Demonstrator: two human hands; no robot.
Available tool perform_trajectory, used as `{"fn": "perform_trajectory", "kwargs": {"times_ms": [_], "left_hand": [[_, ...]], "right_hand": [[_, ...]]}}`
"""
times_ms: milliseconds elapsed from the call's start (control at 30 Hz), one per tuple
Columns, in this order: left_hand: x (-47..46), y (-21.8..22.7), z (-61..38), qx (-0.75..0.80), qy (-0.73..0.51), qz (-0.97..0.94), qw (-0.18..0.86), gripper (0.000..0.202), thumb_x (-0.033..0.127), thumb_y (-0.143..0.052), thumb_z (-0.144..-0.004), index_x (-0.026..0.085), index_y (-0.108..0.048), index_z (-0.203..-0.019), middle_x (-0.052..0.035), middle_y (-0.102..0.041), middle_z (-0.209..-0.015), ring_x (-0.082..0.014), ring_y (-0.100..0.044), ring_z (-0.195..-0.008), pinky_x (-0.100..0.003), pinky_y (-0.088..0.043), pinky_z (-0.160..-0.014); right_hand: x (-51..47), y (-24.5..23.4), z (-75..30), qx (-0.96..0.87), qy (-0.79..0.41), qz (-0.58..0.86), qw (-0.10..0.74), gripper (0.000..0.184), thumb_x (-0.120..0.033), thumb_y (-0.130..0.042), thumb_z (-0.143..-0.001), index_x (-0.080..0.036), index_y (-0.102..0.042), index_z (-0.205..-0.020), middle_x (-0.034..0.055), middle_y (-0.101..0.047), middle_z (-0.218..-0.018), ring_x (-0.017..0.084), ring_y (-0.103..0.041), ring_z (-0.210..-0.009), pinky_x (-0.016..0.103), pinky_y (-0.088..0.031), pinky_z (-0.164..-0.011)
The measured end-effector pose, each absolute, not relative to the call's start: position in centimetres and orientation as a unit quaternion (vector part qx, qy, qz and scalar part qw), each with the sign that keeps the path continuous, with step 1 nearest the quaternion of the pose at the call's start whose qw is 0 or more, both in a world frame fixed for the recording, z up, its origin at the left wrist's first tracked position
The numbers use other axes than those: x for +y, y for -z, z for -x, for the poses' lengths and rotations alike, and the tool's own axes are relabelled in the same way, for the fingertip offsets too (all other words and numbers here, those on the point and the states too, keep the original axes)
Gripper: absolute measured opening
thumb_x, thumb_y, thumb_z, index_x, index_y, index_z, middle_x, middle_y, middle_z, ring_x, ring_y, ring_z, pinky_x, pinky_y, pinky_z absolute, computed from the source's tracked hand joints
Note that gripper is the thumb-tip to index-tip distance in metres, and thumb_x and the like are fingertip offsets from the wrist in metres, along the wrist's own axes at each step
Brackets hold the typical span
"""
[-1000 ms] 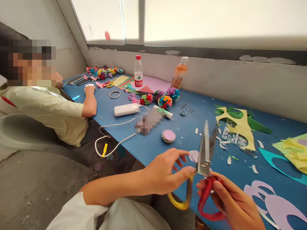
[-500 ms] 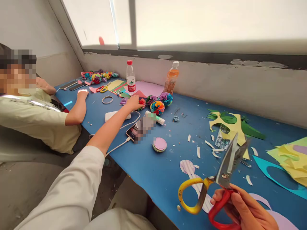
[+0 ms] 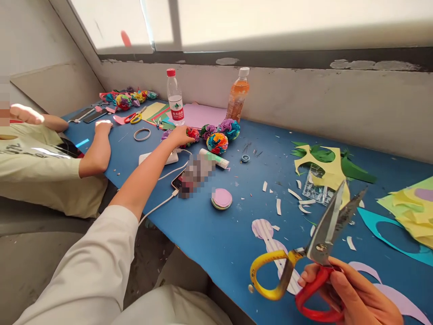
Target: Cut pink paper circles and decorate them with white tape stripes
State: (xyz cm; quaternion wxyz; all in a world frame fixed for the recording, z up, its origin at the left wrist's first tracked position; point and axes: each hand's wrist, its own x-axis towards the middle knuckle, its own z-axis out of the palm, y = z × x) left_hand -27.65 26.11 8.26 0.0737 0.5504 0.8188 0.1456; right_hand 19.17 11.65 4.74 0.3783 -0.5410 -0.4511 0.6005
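My left hand [image 3: 180,135] reaches across the table, its fingers curled at a red paper flower [image 3: 192,134]; part of the grip is hidden. Beside it sit a purple flower [image 3: 229,129] and an orange multicoloured flower [image 3: 217,143]. Low on the right, my right hand [image 3: 358,293] is closed around the red handle of a pair of scissors [image 3: 321,248]. The blades stand apart, pointing up and away, and the yellow handle loop is free. Below the scissors lies a strip with lilac paper circles [image 3: 262,229]. A stack of paper discs [image 3: 222,198] rests mid-table.
A water bottle [image 3: 175,99] and an orange drink bottle [image 3: 238,95] stand near the wall. A glue stick [image 3: 214,159], a charging phone [image 3: 177,181] and a power bank [image 3: 145,158] lie near my left arm. Paper scraps [image 3: 406,216] cover the right. A co-worker [image 3: 50,153] sits at left.
The view has shifted slightly, so the table items sit further left and higher. My left hand stays at the red flower, uncovering a little more of it. The co-worker's one hand has risen.
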Motion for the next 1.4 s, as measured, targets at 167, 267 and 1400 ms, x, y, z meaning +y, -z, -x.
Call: {"fn": "perform_trajectory", "kwargs": {"times_ms": [167,267,1400], "left_hand": [[25.6,-9.5,27.8,0.833,-0.178,-0.520,0.059,0.042,0.034,-0.065,-0.077,0.013,-0.059,-0.113,-0.0129,-0.066,-0.117,-0.0261,-0.060,-0.108,-0.032,-0.047,-0.091],[25.0,-10.7,28.0,0.837,-0.197,-0.509,0.053,0.038,0.034,-0.063,-0.079,0.013,-0.059,-0.110,-0.0130,-0.067,-0.113,-0.0258,-0.061,-0.106,-0.033,-0.047,-0.091],[18.7,-9.0,10.1,0.560,-0.390,-0.729,0.050,0.027,0.030,-0.054,-0.089,0.013,-0.063,-0.108,-0.0137,-0.062,-0.126,-0.0223,-0.058,-0.119,-0.035,-0.046,-0.101]], "right_hand": [[10.5,-6.5,-17.2,-0.444,-0.575,0.558,0.402,0.024,-0.052,-0.074,-0.069,-0.032,-0.071,-0.082,0.0116,-0.070,-0.077,0.035,-0.070,-0.075,0.043,-0.056,-0.053],[10.1,-7.1,-16.7,-0.434,-0.574,0.563,0.406,0.024,-0.052,-0.074,-0.070,-0.031,-0.069,-0.082,0.0115,-0.070,-0.078,0.034,-0.069,-0.076,0.044,-0.055,-0.054],[11.0,-5.6,-18.5,-0.567,-0.540,0.487,0.387,0.049,-0.066,-0.066,-0.072,-0.023,-0.068,-0.096,0.0044,-0.068,-0.068,0.017,-0.059,-0.054,0.025,-0.044,-0.041]]}}
